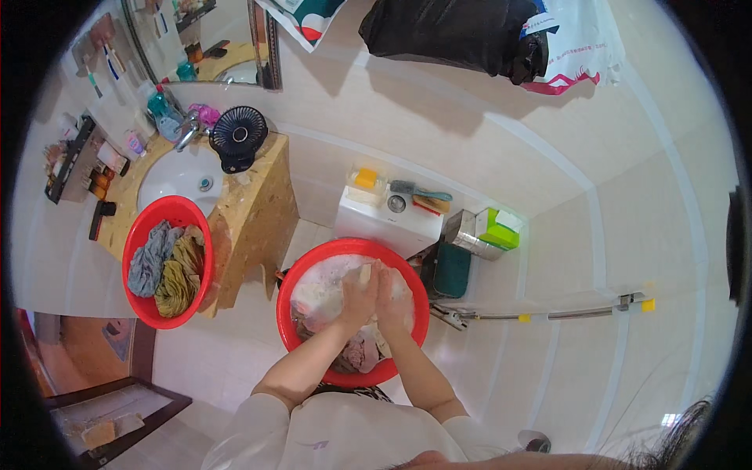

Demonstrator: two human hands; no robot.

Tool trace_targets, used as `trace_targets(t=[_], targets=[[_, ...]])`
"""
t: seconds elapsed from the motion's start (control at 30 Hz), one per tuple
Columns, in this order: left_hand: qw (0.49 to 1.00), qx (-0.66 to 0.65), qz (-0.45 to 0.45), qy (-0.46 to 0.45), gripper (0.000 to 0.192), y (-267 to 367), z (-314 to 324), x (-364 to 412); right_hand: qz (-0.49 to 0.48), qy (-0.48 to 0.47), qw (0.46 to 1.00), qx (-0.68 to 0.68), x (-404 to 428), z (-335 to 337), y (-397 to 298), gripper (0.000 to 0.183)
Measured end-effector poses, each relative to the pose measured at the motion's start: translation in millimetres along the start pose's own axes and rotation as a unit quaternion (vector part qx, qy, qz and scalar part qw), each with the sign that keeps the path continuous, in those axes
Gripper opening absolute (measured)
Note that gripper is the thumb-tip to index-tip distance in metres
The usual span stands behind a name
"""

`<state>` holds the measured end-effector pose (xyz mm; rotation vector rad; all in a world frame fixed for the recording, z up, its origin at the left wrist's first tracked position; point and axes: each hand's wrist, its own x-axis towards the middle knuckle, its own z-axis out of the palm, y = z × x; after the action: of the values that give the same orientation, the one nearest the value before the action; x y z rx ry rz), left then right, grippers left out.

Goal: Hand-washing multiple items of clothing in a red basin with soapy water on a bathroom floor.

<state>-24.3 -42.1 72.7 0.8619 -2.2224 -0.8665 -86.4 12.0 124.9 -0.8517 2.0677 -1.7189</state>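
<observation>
A red plastic basin (420, 329) of sudsy water stands before me, with wet clothes in it. White foam (317, 282) covers its far part, and a pinkish garment (360, 352) shows at the near side. My left hand (357, 296) and my right hand (392, 296) are close together over the basin, fingers pointing away from me. A small pale piece (365, 274) shows at the left fingers; whether it is soap or cloth is unclear. What lies between the palms is hidden.
A second red basin (130, 252) with grey and olive clothes tilts on the stone counter by the white sink (176, 176). A black fan (238, 138) stands behind. Brushes (432, 202) lie on the white toilet tank (382, 220). Bags (446, 35) hang above.
</observation>
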Motion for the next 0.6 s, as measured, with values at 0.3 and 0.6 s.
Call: trace_targets(t=[0.3, 0.6], targets=[[0.950, -0.233, -0.210, -0.014, 0.032, 31, -17, 16, -0.028, -0.085, 0.992, -0.090, 13, -8, 40, 0.033], [0.698, -0.624, -0.332, -0.116, 0.043, 0, -24, 10, 0.335, -0.227, 0.800, 0.443, 46, -34, 98, 0.052]])
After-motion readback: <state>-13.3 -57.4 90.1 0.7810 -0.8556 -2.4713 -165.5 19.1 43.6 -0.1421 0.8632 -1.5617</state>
